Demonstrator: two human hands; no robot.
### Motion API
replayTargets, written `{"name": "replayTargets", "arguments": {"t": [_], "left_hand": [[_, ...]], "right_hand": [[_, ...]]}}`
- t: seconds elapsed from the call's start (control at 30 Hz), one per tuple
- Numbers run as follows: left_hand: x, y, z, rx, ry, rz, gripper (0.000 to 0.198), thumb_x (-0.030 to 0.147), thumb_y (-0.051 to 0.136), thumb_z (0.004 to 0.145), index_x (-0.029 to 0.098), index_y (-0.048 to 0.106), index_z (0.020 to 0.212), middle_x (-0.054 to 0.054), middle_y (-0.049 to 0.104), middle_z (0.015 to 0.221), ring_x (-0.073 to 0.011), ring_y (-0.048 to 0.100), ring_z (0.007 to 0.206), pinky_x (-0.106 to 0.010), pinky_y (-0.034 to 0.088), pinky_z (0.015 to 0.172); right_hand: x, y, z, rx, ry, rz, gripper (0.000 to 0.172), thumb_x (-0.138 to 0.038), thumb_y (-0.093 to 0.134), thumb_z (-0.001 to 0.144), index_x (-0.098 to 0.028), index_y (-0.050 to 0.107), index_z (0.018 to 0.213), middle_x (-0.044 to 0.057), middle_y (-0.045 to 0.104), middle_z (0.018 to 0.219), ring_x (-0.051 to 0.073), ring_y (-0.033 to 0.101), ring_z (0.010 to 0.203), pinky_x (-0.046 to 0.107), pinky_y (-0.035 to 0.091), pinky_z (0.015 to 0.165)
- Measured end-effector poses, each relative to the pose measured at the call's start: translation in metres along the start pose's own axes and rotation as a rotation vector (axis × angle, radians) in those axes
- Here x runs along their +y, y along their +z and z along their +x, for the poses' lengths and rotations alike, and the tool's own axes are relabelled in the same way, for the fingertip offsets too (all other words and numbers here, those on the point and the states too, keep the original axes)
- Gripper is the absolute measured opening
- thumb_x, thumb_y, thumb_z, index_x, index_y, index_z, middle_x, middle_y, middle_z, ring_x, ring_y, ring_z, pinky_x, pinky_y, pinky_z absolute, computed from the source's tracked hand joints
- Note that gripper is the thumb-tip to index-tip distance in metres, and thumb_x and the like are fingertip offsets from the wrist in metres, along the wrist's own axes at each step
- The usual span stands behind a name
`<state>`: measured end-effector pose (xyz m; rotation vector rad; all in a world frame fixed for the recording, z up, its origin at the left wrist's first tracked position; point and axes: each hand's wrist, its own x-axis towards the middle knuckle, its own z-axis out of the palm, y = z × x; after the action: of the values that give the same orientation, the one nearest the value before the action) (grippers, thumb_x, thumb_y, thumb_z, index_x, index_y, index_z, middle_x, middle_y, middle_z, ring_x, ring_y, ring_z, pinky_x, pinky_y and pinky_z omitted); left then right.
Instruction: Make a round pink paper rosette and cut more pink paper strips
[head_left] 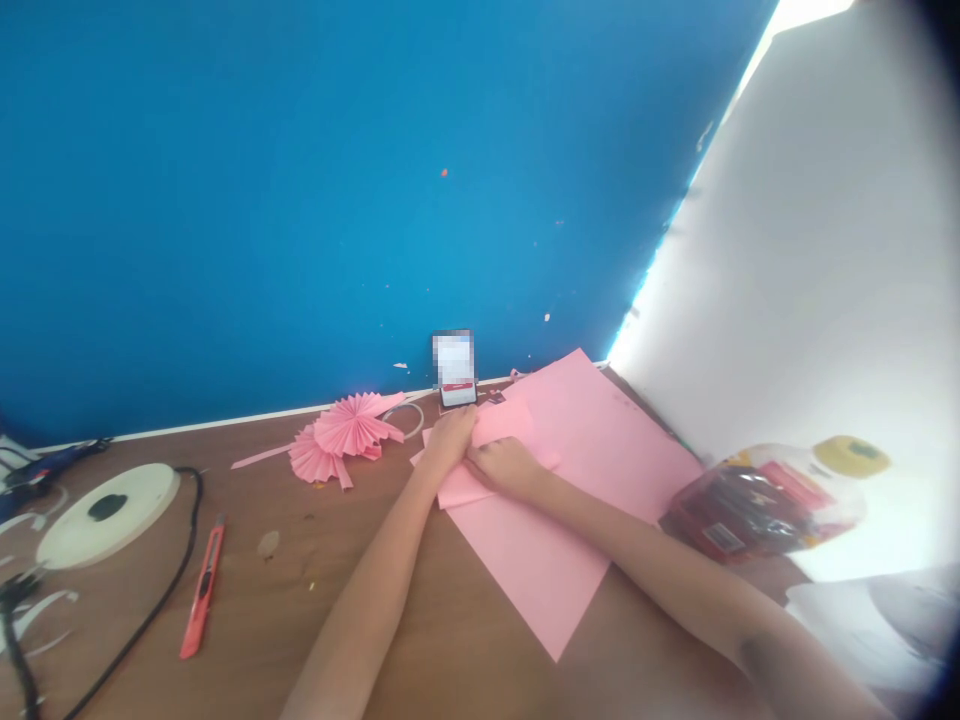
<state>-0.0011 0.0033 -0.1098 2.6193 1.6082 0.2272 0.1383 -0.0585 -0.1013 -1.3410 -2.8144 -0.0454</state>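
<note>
With the folded pink paper [514, 423] overlapping the pink sheet [607, 440] on the surface [262, 600], even pressure from left hand [452, 437] and right hand [504, 466] should keep edges aligned, though whether either grip pinches it I cannot tell.

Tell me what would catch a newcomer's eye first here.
The bright blue wall fills most of the upper view. Below it, the left hand and right hand are close together on folded pink paper overlapping a large pink sheet, with pleated pink fans to their left.
</note>
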Motion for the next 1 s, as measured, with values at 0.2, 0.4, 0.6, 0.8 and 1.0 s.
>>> {"name": "replayTargets", "arguments": {"t": [0.2, 0.4, 0.6, 0.8, 1.0], "left_hand": [[0.004, -0.001, 0.0, -0.016, -0.047, 0.032, 0.027, 0.02, 0.025, 0.097, 0.016, 0.052, 0.103, -0.011, 0.063, 0.102, -0.0208, 0.059, 0.096, -0.03, 0.042, 0.079], [0.003, -0.004, -0.001, -0.009, -0.034, 0.046, 0.025, 0.012, 0.027, 0.094, 0.017, 0.051, 0.1, -0.009, 0.063, 0.101, -0.0206, 0.059, 0.094, -0.03, 0.042, 0.076], [0.004, -0.004, -0.001, 0.02, -0.027, 0.046, 0.026, 0.012, 0.027, 0.093, 0.018, 0.051, 0.098, -0.009, 0.063, 0.099, -0.0214, 0.059, 0.09, -0.031, 0.042, 0.074], [0.003, -0.001, -0.001, 0.046, -0.007, 0.007, 0.028, 0.008, 0.028, 0.09, 0.019, 0.051, 0.102, -0.008, 0.064, 0.101, -0.0209, 0.059, 0.092, -0.03, 0.042, 0.075], [0.004, -0.002, -0.002, 0.054, -0.004, 0.001, 0.03, 0.009, 0.026, 0.091, 0.018, 0.052, 0.102, -0.008, 0.065, 0.101, -0.0217, 0.059, 0.093, -0.031, 0.043, 0.075]], "right_hand": [[-0.007, -0.002, -0.009, -0.019, -0.085, -0.043, 0.018, -0.013, 0.038, 0.091, -0.015, 0.055, 0.089, 0.01, 0.067, 0.077, 0.02, 0.061, 0.067, 0.028, 0.032, 0.057], [-0.02, 0.001, -0.017, 0.011, -0.22, -0.012, 0.022, -0.009, 0.034, 0.091, -0.014, 0.055, 0.085, 0.008, 0.065, 0.075, 0.017, 0.058, 0.066, 0.028, 0.029, 0.056], [-0.023, 0.004, -0.015, 0.042, -0.238, 0.039, 0.018, -0.015, 0.039, 0.09, -0.015, 0.056, 0.083, 0.006, 0.064, 0.073, 0.017, 0.056, 0.065, 0.028, 0.027, 0.056], [-0.042, 0.005, -0.009, 0.106, -0.321, 0.087, 0.027, -0.031, 0.033, 0.097, -0.015, 0.055, 0.092, 0.006, 0.064, 0.078, 0.017, 0.057, 0.069, 0.028, 0.032, 0.058], [-0.055, -0.005, -0.013, 0.172, -0.376, 0.14, 0.022, -0.031, 0.035, 0.096, -0.016, 0.051, 0.096, 0.007, 0.063, 0.089, 0.018, 0.056, 0.078, 0.029, 0.035, 0.061]]}}
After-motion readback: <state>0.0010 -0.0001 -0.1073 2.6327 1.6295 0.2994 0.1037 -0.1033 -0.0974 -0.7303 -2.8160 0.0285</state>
